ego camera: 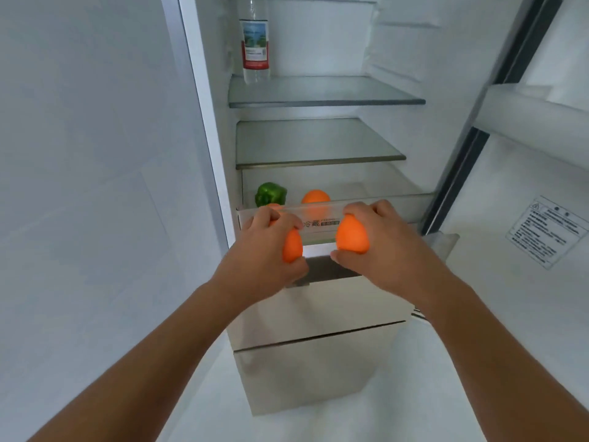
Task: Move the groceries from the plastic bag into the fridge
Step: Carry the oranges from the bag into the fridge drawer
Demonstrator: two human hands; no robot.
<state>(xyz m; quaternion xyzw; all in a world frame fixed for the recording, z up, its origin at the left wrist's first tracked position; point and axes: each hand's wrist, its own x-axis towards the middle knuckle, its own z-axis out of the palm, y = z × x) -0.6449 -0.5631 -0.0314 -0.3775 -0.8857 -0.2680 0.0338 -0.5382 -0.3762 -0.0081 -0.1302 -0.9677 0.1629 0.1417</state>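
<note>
Orange (292, 249) gripped in left hand (266, 250), second orange (352, 236) gripped in right hand (393, 247), both at crisper drawer (318, 223) front edge.

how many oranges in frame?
3 for sure: one orange in the left hand, one in the right hand, one in the drawer. An orange sliver behind the left hand's fingers may be a fourth, mostly hidden.
</note>
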